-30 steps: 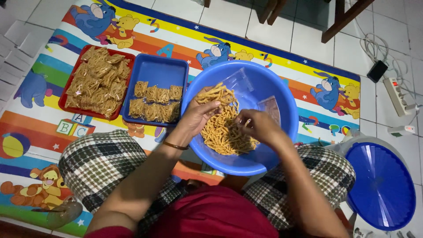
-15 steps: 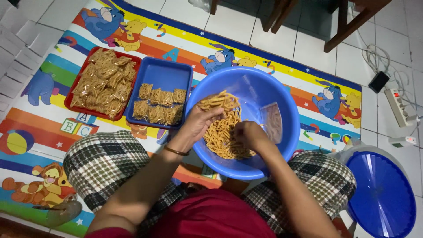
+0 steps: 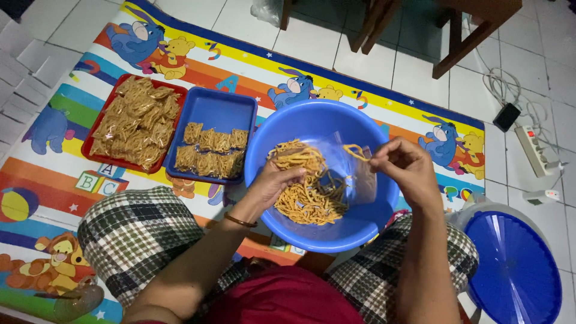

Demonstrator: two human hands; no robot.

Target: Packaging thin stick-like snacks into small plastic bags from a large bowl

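A big blue basin rests between my knees with a heap of orange stick snacks in it. My left hand is cupped around a handful of the sticks at the heap's left side. My right hand is raised over the basin's right rim, pinching the mouth of a small clear plastic bag that hangs over the snacks with a few sticks at its opening.
To the left on the colourful play mat lie a blue tray and a red tray, both holding filled snack packets. A blue lid on a white bucket is at my right. Chair legs, a power strip and cables lie beyond.
My right hand has lifted out of the snack heap to the right, bringing the clear bag up. My left hand has closed on a handful of sticks.
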